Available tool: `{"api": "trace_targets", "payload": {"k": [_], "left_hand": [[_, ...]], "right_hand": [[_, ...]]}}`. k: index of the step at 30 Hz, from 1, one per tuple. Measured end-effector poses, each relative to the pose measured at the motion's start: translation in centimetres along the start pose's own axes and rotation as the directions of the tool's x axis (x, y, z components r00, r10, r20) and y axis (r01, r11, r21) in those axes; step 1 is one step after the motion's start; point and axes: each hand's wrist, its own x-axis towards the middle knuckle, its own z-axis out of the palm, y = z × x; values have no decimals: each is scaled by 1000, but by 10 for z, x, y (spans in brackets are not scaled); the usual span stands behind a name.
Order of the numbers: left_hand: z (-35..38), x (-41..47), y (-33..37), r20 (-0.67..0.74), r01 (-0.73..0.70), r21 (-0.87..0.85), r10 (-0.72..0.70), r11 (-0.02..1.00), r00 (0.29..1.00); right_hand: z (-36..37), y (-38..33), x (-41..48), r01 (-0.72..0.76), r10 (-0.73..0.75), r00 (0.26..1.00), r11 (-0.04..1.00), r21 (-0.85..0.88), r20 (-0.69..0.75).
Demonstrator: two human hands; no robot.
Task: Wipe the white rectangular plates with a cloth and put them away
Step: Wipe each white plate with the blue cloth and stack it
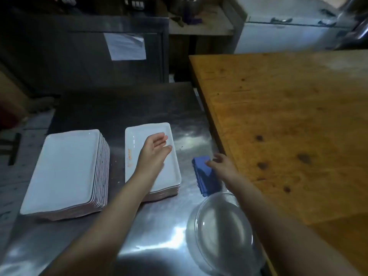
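**Two plate stacks, a cloth and a bowl on the steel counter**

At the lower left of the frame you have a tall stack of white rectangular plates (61, 172). They are glossy, with rounded corners and raised rims, and their edges show as thin lines down the stack's right side.

Just to its right, apart from it, sits a short stack of the same plates (137, 140). Its top plate carries an orange smear (129, 158) along the left rim.

Your left hand (154, 150) is over that top plate with the fingers straight and loosely together, holding nothing. Whether the palm touches the plate cannot be told.

Both stacks stand on a brushed steel counter (155, 236) with bright reflections.

Right of the short stack, a folded blue cloth (207, 180) lies flat on the steel. Your right hand (221, 166) meets its far corner: the thumb lies on the fabric and the fingers are lightly spread. You cannot tell whether it has a pinch on the cloth.

Below the cloth, at lower centre, a round clear glass bowl (223, 236) stands under your right forearm. The steel shows through its wall, and what it holds, if anything, cannot be made out.

The right of the frame is filled by a worn wooden table (288, 126) with dark knots.
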Motion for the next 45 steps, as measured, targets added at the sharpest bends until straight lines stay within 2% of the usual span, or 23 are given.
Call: {"api": "trace_targets", "payload": {"k": [6, 16, 18, 22, 29, 37, 45], "left_hand": [[0, 4, -21, -37, 33, -34, -34, 999, 999], [0, 0, -32, -124, 12, 8, -11, 1000, 992], [1, -3, -28, -146, 10, 12, -8, 1000, 989], [3, -12, -16, -191, -6, 17, 9, 1000, 982], [-6, -41, 0, -283, -29, -9, 25, 1000, 959], [-67, -66, 3, -389, -89, 52, 102, 995, 916], [-175, -55, 6, -438, -93, 51, 106, 994, 893]], "right_hand": [[4, 13, 24, -6, -7, 998, 973, -230, -56], [12, 17, 37, -66, 57, 998, 935, -349, -35], [12, 14, 35, -27, 29, 1000, 952, -306, 2], [11, 1, 26, 21, -18, 999, 998, -54, 40], [4, -33, 2, 92, -101, 994, 982, 165, 51], [43, -73, -57, 173, -201, 972, 963, 204, 124], [141, -98, -95, 203, -228, 966, 962, 183, 126]]}}
